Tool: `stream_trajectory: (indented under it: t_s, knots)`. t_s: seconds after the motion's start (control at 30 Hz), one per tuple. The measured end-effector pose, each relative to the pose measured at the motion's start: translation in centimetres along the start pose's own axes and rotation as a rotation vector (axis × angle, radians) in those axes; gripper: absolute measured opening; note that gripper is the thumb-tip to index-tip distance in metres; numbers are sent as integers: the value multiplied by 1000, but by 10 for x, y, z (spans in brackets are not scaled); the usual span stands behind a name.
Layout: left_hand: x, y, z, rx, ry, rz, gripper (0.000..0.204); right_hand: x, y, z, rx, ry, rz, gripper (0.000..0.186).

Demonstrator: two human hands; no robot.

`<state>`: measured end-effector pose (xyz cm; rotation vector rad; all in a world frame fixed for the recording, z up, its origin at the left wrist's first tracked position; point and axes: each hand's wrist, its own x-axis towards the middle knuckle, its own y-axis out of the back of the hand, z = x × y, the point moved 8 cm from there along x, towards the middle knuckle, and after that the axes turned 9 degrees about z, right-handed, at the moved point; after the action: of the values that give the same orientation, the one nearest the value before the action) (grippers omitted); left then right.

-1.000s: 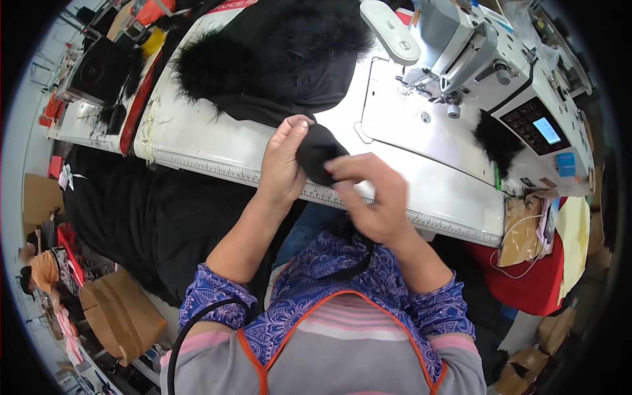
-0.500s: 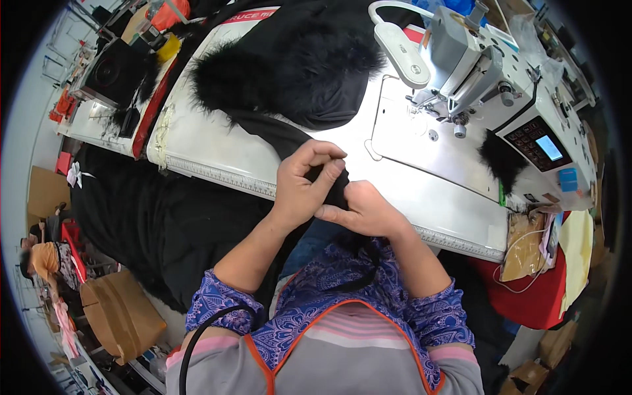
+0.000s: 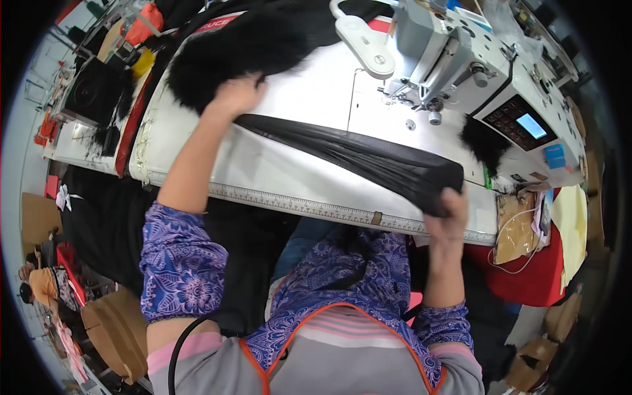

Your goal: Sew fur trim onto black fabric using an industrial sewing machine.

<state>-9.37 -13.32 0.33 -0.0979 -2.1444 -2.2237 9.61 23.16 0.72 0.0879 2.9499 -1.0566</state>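
Note:
A sheer black fabric is drawn out in long folds across the white table, stretched between my two hands. At its far left end my left hand is closed on it, right beside fluffy black fur trim; the fingertips are partly hidden. My right hand, slightly blurred, grips the fabric's wide right end near the table's front edge. Behind the fabric stands the white sewing machine, its needle area apart from the cloth.
A lamp hangs over the machine bed. A ruler strip runs along the front edge. Black fur lies against the machine by its control panel. Black cloth hangs at the left, near a cardboard box.
My hands, close together before, have moved apart: the left to the far left, the right to the right. The black fabric is now stretched between them. The fur trim shows further left in view.

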Motion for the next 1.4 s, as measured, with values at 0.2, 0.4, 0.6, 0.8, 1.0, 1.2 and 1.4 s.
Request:
stream_trajectory:
  t_s: [0.2,0.4,0.6,0.8,1.0,1.2,1.4]
  knots:
    - [25,13,-42,-180,-245,173,53,-3,80,-53,-542,263,335,24]
    - [-34,58,57,161,-454,562,28,-6,32,-42,-1100,520,422,14]
    - [-85,5,95,-103,-581,331,42,7,17,-29,-1098,526,228,14]
    - [-32,13,9,-257,-395,309,29,21,44,-89,-1679,803,421,24]
    - [-84,54,65,-119,-635,744,36,56,77,-117,-1974,694,600,29]
    - [-100,24,105,-652,-598,348,22,68,69,-125,-1935,862,502,23]
    - [-85,18,28,-585,-271,413,26,28,40,-83,-1783,741,182,27]
